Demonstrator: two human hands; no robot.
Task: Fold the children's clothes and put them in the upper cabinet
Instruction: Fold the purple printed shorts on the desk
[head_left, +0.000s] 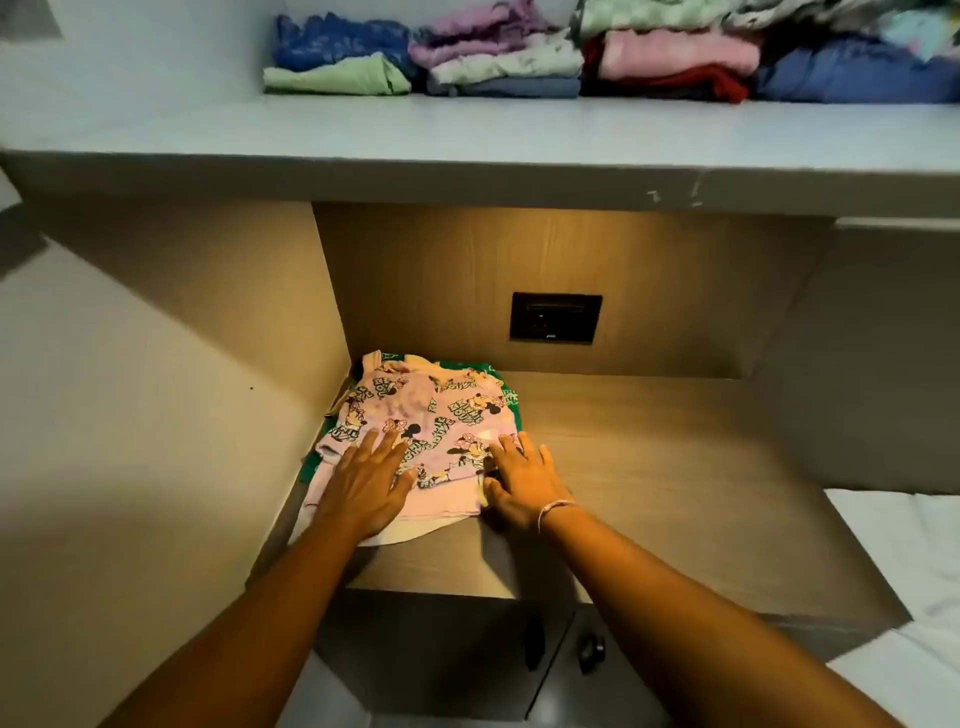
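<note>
A pink children's top (431, 415) with a cartoon mouse print lies on the wooden counter (675, 467), in its left corner, over a green garment (311, 462) that shows only at the edges. My left hand (363, 488) rests flat on the top's near left part, fingers spread. My right hand (524, 480) lies at the top's right edge with fingers apart; whether the thumb pinches the fabric is unclear. Folded clothes (498, 57) sit in several stacks on the upper shelf (467, 130).
A dark wall socket (556, 317) is set in the back panel above the counter. A wooden side wall (208, 338) closes the left. Cabinet doors with a dark knob (592, 649) are below. A white bed sheet (909, 571) lies at the right.
</note>
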